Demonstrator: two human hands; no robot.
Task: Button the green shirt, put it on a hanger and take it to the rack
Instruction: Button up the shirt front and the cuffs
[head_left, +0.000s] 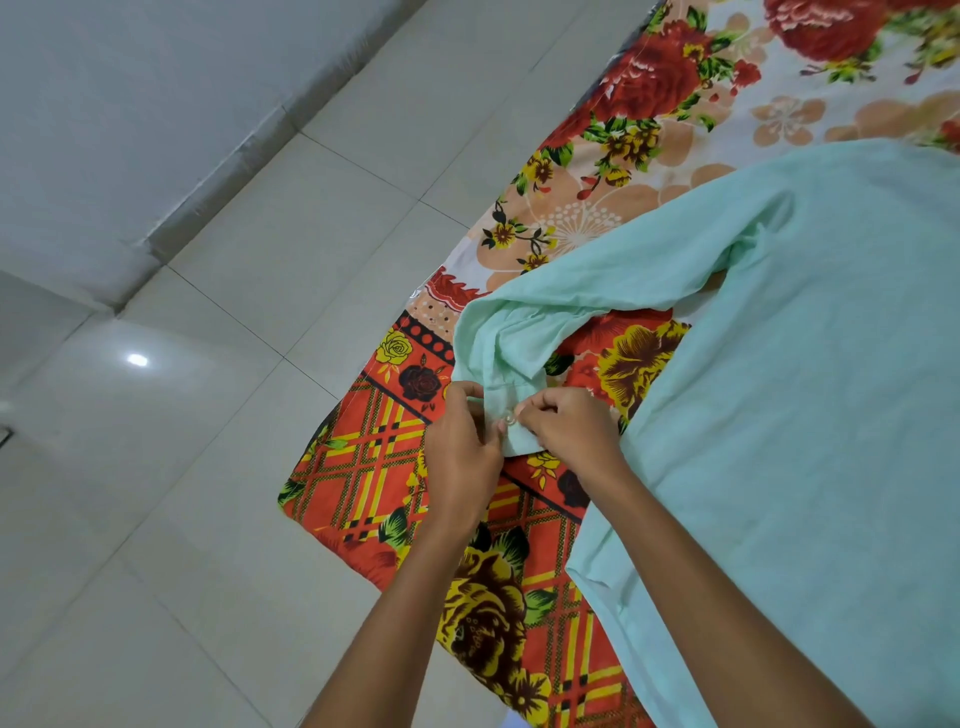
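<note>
The pale green shirt (810, 395) lies spread flat over a flowered bedsheet, filling the right side of the view. One long sleeve (597, 291) stretches leftward and bends down to its cuff (511, 415). My left hand (460, 447) pinches the cuff's left side. My right hand (571, 423) pinches its right side, fingertips at a small clear button between the two hands. No hanger or rack is in view.
The red, yellow and orange flowered bedsheet (374, 467) hangs over the bed's edge at centre. Pale tiled floor (182, 519) runs along the left, meeting a white wall (104, 130) at the upper left.
</note>
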